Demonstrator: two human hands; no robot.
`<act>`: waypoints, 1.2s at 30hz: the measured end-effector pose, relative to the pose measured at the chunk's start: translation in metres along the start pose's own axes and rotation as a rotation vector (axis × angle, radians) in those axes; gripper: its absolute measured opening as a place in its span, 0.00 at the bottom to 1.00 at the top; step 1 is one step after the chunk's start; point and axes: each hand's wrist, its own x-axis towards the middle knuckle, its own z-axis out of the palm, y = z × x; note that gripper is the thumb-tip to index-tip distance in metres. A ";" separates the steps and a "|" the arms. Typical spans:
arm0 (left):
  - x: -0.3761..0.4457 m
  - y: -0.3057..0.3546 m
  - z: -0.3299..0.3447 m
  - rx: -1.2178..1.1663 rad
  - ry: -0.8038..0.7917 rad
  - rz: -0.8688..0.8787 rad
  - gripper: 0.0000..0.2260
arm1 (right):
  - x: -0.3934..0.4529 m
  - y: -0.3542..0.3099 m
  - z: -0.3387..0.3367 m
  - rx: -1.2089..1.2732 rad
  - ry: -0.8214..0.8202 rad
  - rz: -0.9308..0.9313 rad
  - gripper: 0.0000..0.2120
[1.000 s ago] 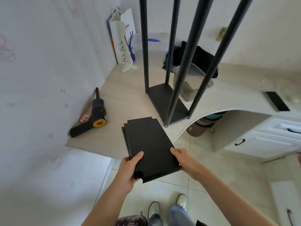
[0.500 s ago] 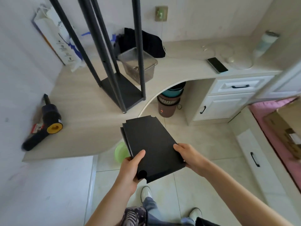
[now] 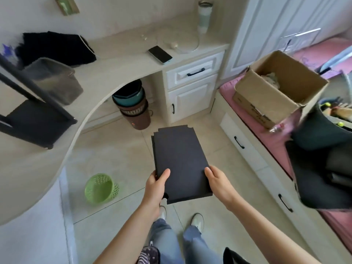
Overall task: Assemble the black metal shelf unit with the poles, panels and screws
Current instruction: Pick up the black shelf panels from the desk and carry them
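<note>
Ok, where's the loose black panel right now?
In the head view the black panel is centre frame, held flat over the tiled floor by the left hand and right hand, away from the shelf frame at far left.

Two hands are visible: the left hand [image 3: 155, 184] and the right hand [image 3: 219, 181]. Between them is one stack of black panels [image 3: 180, 161]; how many panels are in it I cannot tell. At nine o'clock stands one shelf base [image 3: 36, 123], with two poles [image 3: 28, 80] clearly seen. At seven o'clock there is one green basket [image 3: 99, 188]. At two o'clock, one cardboard box [image 3: 276, 88]. At twelve o'clock, one phone [image 3: 160, 54], and one bottle [image 3: 204, 16] behind it. There are two shoes [image 3: 197, 221] at six o'clock.
</note>
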 end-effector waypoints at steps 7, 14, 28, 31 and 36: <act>0.030 -0.022 0.089 0.192 -0.136 0.095 0.17 | 0.007 0.059 -0.054 0.151 0.277 0.039 0.13; 0.094 -0.070 0.142 0.380 -0.313 0.096 0.30 | 0.034 0.133 -0.065 0.253 0.505 0.160 0.18; 0.263 -0.251 0.190 0.703 -0.527 0.051 0.21 | 0.141 0.344 -0.017 0.302 0.542 0.369 0.27; 0.307 -0.302 0.199 0.762 -0.524 0.033 0.21 | 0.171 0.401 -0.004 0.316 0.526 0.411 0.28; 0.372 -0.385 0.216 0.900 -0.560 -0.001 0.21 | 0.222 0.499 0.021 0.333 0.536 0.469 0.27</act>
